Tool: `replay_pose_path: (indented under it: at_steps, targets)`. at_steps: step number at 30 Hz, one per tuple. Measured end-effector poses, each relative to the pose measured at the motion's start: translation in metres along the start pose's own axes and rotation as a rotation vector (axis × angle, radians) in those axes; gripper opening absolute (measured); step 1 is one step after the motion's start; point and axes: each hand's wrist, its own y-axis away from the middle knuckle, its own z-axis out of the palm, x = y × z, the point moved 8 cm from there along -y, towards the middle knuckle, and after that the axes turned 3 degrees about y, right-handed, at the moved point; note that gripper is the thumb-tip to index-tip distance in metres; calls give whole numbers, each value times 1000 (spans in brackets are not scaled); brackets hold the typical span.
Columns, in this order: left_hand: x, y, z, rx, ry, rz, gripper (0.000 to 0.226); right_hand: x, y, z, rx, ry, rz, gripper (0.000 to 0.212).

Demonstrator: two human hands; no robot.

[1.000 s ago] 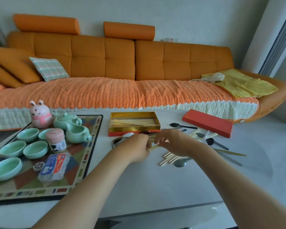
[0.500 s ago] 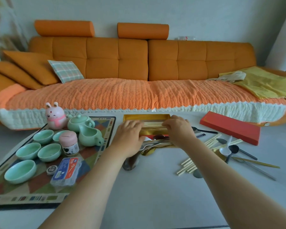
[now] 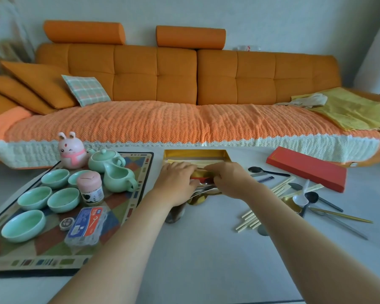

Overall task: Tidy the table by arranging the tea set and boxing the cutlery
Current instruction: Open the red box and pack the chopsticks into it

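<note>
An open gold cutlery box (image 3: 195, 153) sits at the far middle of the white table, with pale chopsticks (image 3: 215, 160) lying in it. My left hand (image 3: 176, 183) and my right hand (image 3: 230, 178) are side by side over the box's near edge, fingers curled down on chopsticks that run between them. Silver and gold spoons (image 3: 203, 191) lie just in front of the box, between my hands. The box's red lid (image 3: 307, 170) lies to the right. The mint green teapot (image 3: 105, 161), pitcher (image 3: 119, 179) and several cups (image 3: 34, 198) stand on a patterned mat (image 3: 130, 194) at left.
Loose chopsticks (image 3: 249, 220) and black, white and metal spoons (image 3: 305, 199) lie scattered right of my right arm. A pink rabbit figure (image 3: 71, 150), a pink jar (image 3: 90, 189) and a toothpick box (image 3: 87, 224) share the mat. An orange sofa (image 3: 184, 119) runs behind the table.
Both hands carried a bundle of chopsticks from the table's middle forward to the gold box and lowered it inside. The camera view shifted to the left.
</note>
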Motion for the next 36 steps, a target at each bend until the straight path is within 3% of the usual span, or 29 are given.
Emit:
replay_pose_path:
  at_steps: [5,8,11,18,26,31,36]
  targets:
    - [38,0,-13,152,-5,105,39,10,13,-33,201,-46,-37,37]
    - [68,4,-13,177,36,188,22,26,31,-43,137,-19,30,35]
    - [92,8,-2,86,149,195,16,49,53,-46,50,37,79,41]
    - [134,16,39,-137,136,211,41,88,93,-40,-186,244,161,46]
    - [123,13,40,-144,134,174,46,76,81,-23,-133,137,76,51]
    - [110,10,28,-34,245,130,30,54,70,-19,4,-93,35,30]
    - [95,9,19,64,254,58,26,43,68,-23,82,-294,39,44]
